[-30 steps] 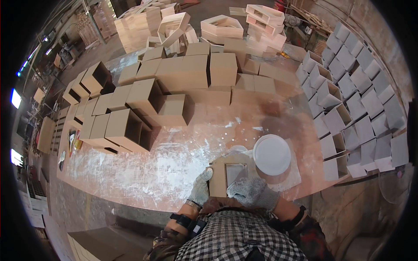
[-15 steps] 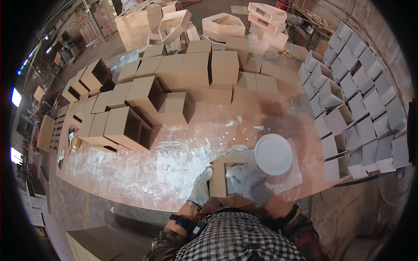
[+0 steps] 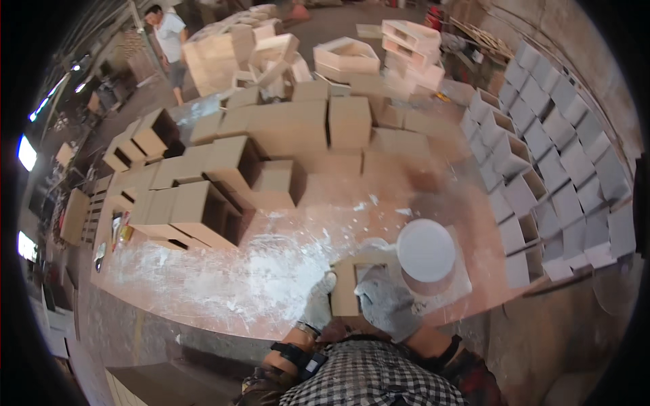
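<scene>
The left hand (image 3: 316,304), in a grey glove, grips the brown box (image 3: 345,296) at its 8 o'clock side. Its thumb lies along the edge, and its other fingers are mostly hidden. The right hand (image 3: 387,304), in a grey glove too, is at the box's 4 o'clock side with its fingers bent in. It is blurry, so I cannot tell if it pinches anything.

The left arm (image 3: 295,342) comes up from 7 o'clock and leans toward 1 o'clock. The right arm (image 3: 426,342) comes up from 5 o'clock and leans toward 11 o'clock. Both hands are close together, with the box between them.

The box is at the near edge of the bench (image 3: 203,284), just in front of the checked shirt (image 3: 372,372). Its left part is flat, plain brown. On its right part is a grey square, and the right hand covers much of it.

From the box, a pile of brown boxes (image 3: 284,128) sits from 10 to 12 o'clock. A white round lid (image 3: 426,250) is near, at 2 o'clock. Farther off at 2 o'clock are many grey boxes (image 3: 565,169) in rows.
</scene>
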The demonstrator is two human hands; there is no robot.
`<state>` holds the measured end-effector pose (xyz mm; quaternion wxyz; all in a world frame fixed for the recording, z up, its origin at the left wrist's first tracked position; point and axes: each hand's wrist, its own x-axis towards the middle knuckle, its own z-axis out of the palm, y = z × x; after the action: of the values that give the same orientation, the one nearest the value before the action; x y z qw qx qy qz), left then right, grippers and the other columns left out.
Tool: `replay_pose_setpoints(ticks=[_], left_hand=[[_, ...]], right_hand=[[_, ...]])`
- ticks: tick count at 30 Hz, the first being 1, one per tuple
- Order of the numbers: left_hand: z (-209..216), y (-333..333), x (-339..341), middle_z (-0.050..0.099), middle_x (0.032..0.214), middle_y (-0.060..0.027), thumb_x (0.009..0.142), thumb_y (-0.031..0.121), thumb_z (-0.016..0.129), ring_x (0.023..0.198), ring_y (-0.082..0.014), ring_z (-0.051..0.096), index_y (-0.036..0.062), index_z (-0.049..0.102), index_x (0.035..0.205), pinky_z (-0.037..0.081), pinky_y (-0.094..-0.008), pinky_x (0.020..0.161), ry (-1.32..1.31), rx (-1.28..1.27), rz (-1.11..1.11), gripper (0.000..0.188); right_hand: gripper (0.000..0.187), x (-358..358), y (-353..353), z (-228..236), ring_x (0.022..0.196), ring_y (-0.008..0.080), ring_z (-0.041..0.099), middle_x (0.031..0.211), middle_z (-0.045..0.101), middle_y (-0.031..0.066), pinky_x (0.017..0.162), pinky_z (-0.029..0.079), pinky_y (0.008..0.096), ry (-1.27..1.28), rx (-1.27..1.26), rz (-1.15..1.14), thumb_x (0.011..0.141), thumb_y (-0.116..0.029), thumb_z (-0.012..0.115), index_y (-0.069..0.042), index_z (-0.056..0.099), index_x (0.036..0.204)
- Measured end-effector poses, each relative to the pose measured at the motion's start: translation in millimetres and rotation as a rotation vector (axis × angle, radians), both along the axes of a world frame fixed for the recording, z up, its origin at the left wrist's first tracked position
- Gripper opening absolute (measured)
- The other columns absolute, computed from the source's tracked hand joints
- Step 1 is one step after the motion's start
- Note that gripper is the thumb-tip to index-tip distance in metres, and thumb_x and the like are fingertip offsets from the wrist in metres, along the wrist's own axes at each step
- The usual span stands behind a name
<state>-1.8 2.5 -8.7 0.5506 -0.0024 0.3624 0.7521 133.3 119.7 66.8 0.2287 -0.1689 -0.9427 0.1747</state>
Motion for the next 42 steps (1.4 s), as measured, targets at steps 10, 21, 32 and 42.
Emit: replay_pose_setpoints(ticks=[10,21,32,42], left_hand=[[3,-6,15,0.057,0.119,-0.0055,0.095,0.024,0.051,0.106,-0.0132,0.054,0.0026,0.051,0.126,0.045,-0.0292,0.093,0.060,0.035,0.096,0.038],[7,-2,22,0.060,0.109,-0.0052,0.091,0.035,0.058,0.094,-0.0116,0.058,0.0037,0.053,0.123,0.048,-0.0245,0.083,0.103,-0.140,0.052,0.045],[-12,-1,18,0.060,0.111,-0.0057,0.090,0.038,0.058,0.095,-0.0121,0.057,0.0026,0.052,0.123,0.047,-0.0251,0.082,0.178,-0.148,0.021,0.049],[-21,4,18,0.062,0.110,-0.0088,0.092,0.036,0.056,0.097,-0.0146,0.058,0.0016,0.056,0.119,0.046,-0.0266,0.084,0.227,-0.086,0.057,0.044]], right_hand=[[0.025,-22,46,-20,0.071,0.0310,0.065,0.075,0.066,0.0117,0.062,0.051,0.0461,-0.311,0.134,-0.099,0.081,-0.035,0.054,-0.014,0.067,0.080],[0.018,26,40,-44,0.064,0.0301,0.063,0.071,0.065,0.0098,0.057,0.048,0.0447,-0.361,0.147,-0.205,0.078,-0.023,0.055,-0.009,0.068,0.078],[0.009,9,44,-12,0.076,0.0300,0.062,0.083,0.066,0.0126,0.070,0.050,0.0397,-0.294,-0.256,-0.114,0.079,-0.017,0.058,-0.013,0.064,0.083],[0.011,31,53,-32,0.074,0.0325,0.061,0.081,0.064,0.0131,0.068,0.049,0.0422,-0.453,0.028,-0.120,0.080,-0.021,0.056,-0.012,0.062,0.080]])
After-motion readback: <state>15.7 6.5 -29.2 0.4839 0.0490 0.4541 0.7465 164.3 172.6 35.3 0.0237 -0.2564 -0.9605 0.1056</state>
